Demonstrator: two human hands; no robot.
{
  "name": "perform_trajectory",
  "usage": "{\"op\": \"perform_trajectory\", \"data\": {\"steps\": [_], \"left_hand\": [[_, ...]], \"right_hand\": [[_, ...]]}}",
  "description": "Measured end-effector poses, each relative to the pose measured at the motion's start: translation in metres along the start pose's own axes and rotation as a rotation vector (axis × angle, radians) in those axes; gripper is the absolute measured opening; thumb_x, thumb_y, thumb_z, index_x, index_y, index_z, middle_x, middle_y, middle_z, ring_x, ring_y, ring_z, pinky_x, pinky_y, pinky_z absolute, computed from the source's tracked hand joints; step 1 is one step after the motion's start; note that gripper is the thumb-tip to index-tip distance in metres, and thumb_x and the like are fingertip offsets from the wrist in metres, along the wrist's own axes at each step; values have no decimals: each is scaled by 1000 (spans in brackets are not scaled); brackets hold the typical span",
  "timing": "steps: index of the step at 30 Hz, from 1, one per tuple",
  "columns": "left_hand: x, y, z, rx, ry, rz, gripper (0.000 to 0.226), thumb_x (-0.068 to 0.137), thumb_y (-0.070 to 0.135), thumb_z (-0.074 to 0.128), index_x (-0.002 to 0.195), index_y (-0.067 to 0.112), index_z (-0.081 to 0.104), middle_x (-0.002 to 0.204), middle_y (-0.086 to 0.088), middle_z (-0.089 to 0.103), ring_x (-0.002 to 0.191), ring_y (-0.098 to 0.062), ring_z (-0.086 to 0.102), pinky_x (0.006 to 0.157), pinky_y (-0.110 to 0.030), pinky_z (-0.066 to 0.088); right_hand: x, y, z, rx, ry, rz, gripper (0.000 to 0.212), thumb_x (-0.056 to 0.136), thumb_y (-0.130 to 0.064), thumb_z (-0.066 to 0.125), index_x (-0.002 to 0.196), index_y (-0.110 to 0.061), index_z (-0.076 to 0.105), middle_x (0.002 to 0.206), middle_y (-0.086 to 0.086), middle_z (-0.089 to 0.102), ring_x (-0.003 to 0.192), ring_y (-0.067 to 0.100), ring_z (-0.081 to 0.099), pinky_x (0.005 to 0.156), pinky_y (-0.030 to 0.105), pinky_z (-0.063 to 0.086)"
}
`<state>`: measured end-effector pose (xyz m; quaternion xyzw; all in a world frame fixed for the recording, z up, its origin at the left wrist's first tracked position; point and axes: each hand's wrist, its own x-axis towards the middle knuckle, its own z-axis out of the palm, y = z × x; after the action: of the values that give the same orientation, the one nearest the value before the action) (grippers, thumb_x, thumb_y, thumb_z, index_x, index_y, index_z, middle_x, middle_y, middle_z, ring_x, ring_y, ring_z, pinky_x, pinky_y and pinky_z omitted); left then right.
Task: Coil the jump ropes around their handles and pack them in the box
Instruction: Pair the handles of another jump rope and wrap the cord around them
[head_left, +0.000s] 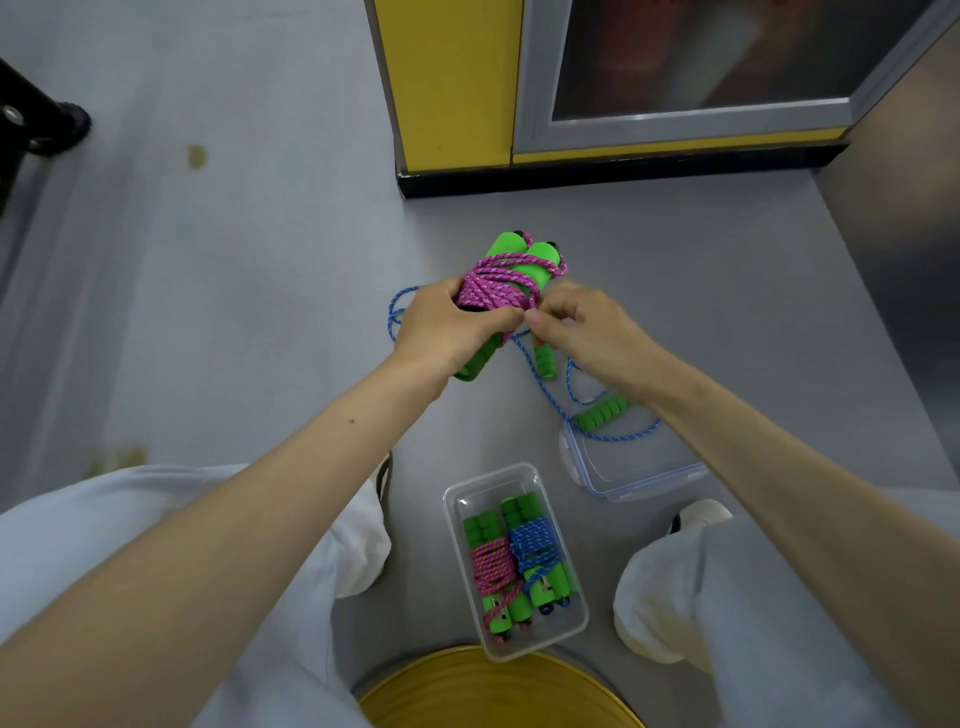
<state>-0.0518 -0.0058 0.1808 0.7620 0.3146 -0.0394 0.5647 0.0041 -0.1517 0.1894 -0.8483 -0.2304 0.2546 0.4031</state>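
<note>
My left hand (445, 325) grips a pair of green foam handles (511, 260) with a pink jump rope (491, 291) coiled around them, held above the floor. My right hand (582, 325) pinches the pink rope's end at the coil's right side. A blue jump rope (550, 400) lies loose on the grey floor beneath, with one green handle (545, 358) under my right hand and the other (602, 413) near the lid. A clear plastic box (571, 618) between my knees holds two coiled ropes, one pink (488, 566) and one blue (535, 545).
The clear box lid (634, 467) with blue clips lies on the floor right of the box. A yellow stool (493, 691) is under me at the bottom. A yellow cabinet (452, 88) stands ahead. A black wheeled base (47, 124) is at far left.
</note>
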Motion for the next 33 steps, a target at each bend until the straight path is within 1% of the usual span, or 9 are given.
{"op": "perform_trajectory", "data": {"steps": [3, 6, 11, 16, 19, 21, 24, 28, 33], "left_hand": [[-1, -3, 5, 37, 12, 35, 55, 67, 35, 81, 115, 19, 58, 97, 4, 65, 90, -19, 64, 82, -38, 55], [-1, -3, 8, 81, 57, 63, 67, 69, 38, 80, 125, 19, 49, 103, 6, 58, 96, -16, 58, 83, -35, 53], [2, -16, 10, 450, 96, 250, 78, 66, 57, 74, 130, 25, 41, 114, 4, 57, 99, -18, 57, 80, -38, 52], [3, -30, 21, 591, 24, 232, 81, 60, 64, 72, 127, 30, 41, 111, 2, 59, 100, -23, 59, 77, -38, 49], [1, -28, 21, 621, 9, 235, 83, 60, 61, 75, 126, 24, 40, 113, 0, 58, 99, -25, 59, 72, -34, 46], [-5, -28, 19, 637, -30, 240, 88, 58, 59, 78, 127, 22, 37, 114, 0, 56, 98, -22, 58, 69, -32, 41], [-19, -33, 16, 648, -55, 240, 89, 57, 69, 73, 126, 24, 38, 112, 2, 55, 98, -19, 56, 71, -32, 42], [-42, -43, 16, 706, -147, 156, 71, 64, 57, 75, 118, 23, 44, 99, 9, 57, 91, -13, 54, 75, -31, 42], [-62, -90, 39, 554, -235, -113, 38, 74, 46, 71, 95, 16, 59, 74, 4, 69, 65, -11, 64, 60, -27, 53]], "right_hand": [[2, -6, 5, 220, 9, 230, 41, 101, -36, 40, 88, -8, 67, 82, -1, 66, 75, 7, 59, 61, 11, 48], [8, -4, 4, 338, 44, 426, 52, 102, -42, 32, 81, -10, 67, 80, 5, 70, 76, 15, 63, 72, 25, 51], [3, 3, 10, 263, 16, 276, 33, 99, -23, 49, 86, 0, 69, 70, 3, 64, 58, 4, 56, 51, 9, 47], [2, 14, 16, 7, -23, 227, 38, 97, -23, 51, 87, 8, 70, 73, 11, 64, 58, 14, 53, 58, 18, 44], [-3, 15, 19, -69, 21, 148, 39, 97, -24, 51, 83, 8, 69, 67, 10, 60, 49, 6, 46, 44, 8, 35], [-8, 14, 20, -106, 39, 105, 41, 98, -24, 50, 74, 6, 66, 57, 5, 51, 43, 6, 42, 41, 9, 33], [-23, 15, 26, -137, -62, 111, 45, 100, -30, 42, 66, -6, 56, 62, 6, 53, 55, 14, 47, 48, 12, 34], [-47, 22, 41, -173, -283, 144, 59, 102, -42, 28, 93, 4, 64, 93, 22, 66, 87, 33, 62, 82, 37, 48], [-64, 46, 52, -111, -404, 302, 59, 99, -50, 29, 101, -3, 65, 105, 12, 67, 91, 23, 61, 78, 32, 50]]}}
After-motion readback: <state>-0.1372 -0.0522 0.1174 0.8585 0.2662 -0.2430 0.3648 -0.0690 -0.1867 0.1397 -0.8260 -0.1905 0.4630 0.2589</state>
